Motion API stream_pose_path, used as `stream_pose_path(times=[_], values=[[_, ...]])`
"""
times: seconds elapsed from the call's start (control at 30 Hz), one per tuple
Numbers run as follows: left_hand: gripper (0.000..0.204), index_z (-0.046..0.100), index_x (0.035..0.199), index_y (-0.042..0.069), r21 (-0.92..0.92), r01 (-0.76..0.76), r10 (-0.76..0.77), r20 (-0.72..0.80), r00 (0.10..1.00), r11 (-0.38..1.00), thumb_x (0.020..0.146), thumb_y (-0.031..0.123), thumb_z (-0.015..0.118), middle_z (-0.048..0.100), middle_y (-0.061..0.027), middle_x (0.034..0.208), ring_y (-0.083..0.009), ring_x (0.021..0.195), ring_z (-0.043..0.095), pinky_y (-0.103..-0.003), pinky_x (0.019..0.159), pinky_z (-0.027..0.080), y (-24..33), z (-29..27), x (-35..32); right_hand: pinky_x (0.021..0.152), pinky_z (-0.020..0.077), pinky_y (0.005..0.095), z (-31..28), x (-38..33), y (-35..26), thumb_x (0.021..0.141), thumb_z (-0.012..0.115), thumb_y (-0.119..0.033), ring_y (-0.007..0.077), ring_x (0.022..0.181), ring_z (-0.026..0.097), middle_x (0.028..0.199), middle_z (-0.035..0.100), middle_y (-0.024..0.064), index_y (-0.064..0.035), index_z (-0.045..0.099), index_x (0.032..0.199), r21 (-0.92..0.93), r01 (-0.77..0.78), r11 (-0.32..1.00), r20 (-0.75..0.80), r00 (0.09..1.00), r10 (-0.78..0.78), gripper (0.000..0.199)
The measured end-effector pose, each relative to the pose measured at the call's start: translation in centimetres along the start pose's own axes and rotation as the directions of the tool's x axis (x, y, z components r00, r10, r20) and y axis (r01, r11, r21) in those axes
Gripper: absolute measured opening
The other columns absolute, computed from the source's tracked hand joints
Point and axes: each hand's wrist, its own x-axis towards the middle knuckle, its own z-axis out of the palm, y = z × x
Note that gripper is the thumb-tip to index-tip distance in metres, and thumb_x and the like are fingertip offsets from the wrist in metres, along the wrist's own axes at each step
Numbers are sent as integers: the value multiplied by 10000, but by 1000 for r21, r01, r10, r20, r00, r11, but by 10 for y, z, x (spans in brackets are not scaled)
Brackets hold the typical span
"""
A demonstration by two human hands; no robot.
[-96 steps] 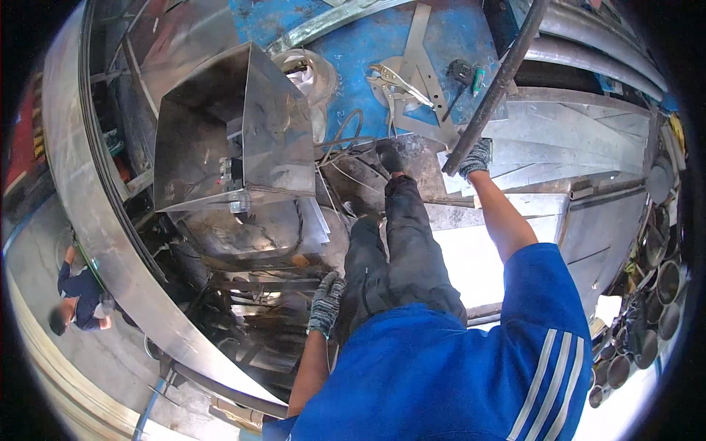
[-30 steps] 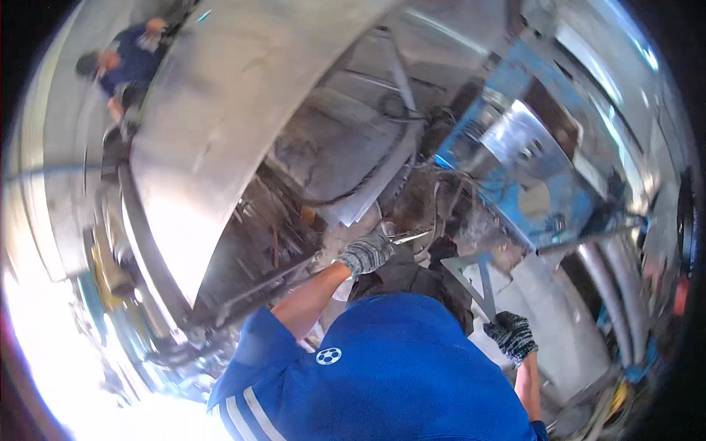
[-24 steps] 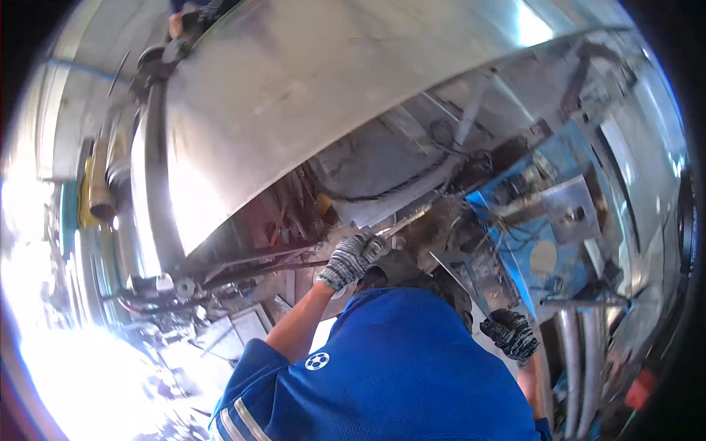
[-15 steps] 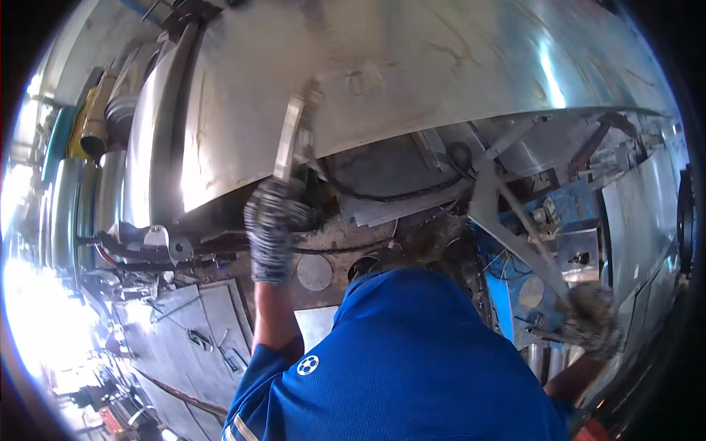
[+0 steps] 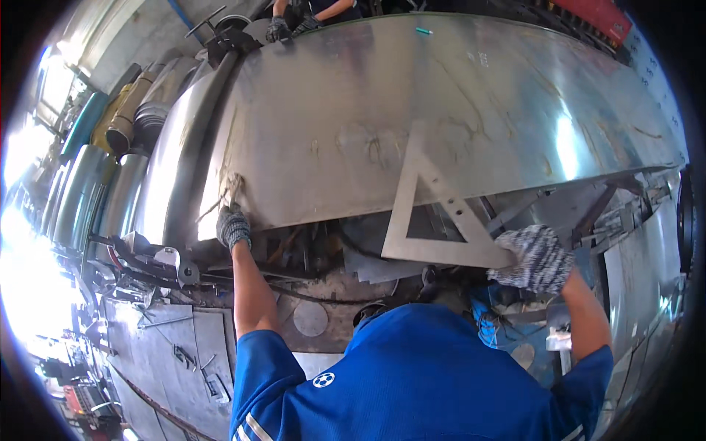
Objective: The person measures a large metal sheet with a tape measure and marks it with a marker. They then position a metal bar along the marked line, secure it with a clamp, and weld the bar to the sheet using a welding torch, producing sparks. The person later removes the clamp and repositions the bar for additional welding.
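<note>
A large, curved sheet of bare metal [image 5: 309, 169] spreads out in front of me. My right hand [image 5: 535, 259], in a black-and-white knit glove, grips one corner of a flat triangular set square [image 5: 434, 251] with a cut-out middle. Its far tip lies over the sheet, and its lower side is beyond the sheet's near edge. At the left end of the sheet, my gloved left hand [image 5: 234, 228] is closed at the near edge. Something thin shows by its fingers, too unclear against the shiny metal to name.
Across the sheet, another person's gloved hands [image 5: 278, 29] rest at its far edge. A small green stick [image 5: 423, 31] lies on top. Rolled sheet metal [image 5: 88, 191] stands at the left; flat plates [image 5: 151, 345] lie lower left. A red machine [image 5: 596, 18] is at the far right.
My right hand has come up and inward with the set square, now over the sheet's near edge. My left hand moved left; the long bright bar seen at it before no longer shows.
</note>
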Motion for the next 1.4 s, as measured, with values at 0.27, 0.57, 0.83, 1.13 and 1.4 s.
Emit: stream_pose_path(times=[0.27,0.57,0.83,1.13,1.4], values=[[491,645,1344,197,334,172,-214,91,973,927,974,493,514,623,-216,1337,-382,1154,663,-538,923,545,17,8,-22,823,564,467,48,62,80,788,765,-556,380,911,709,996,736,180,-23,720,1097,69,204,977,36,978,-206,618],[425,590,1343,39,-713,-7,-349,-350,869,701,1021,317,591,570,-225,1373,-349,1260,542,-435,1087,413,60,-22,-217,833,566,472,86,100,124,775,814,-465,402,910,700,1026,729,215,19,711,1086,106,383,918,-133,920,-368,585],[347,639,1343,60,-835,540,-44,547,836,-108,1048,239,600,715,-54,1137,-137,934,669,-287,807,561,205,-15,-439,907,540,456,93,110,137,782,800,-487,376,985,678,1065,712,199,-4,713,1122,74,502,862,-184,856,-483,597],[301,638,1299,66,-729,559,-89,636,767,-394,1027,195,637,731,-57,1011,-157,775,682,-303,681,572,249,5,-417,1075,415,513,75,109,128,760,791,-552,378,1238,565,1299,625,211,-41,582,1377,-192,393,899,-163,891,-424,828],[322,634,1302,15,-732,584,-52,638,768,-351,1035,196,629,726,-70,1056,-160,868,688,-311,764,583,238,3,-401,1054,455,476,83,91,134,724,850,-352,368,1189,597,1286,641,187,-82,610,1353,-74,278,958,9,960,-278,725]])
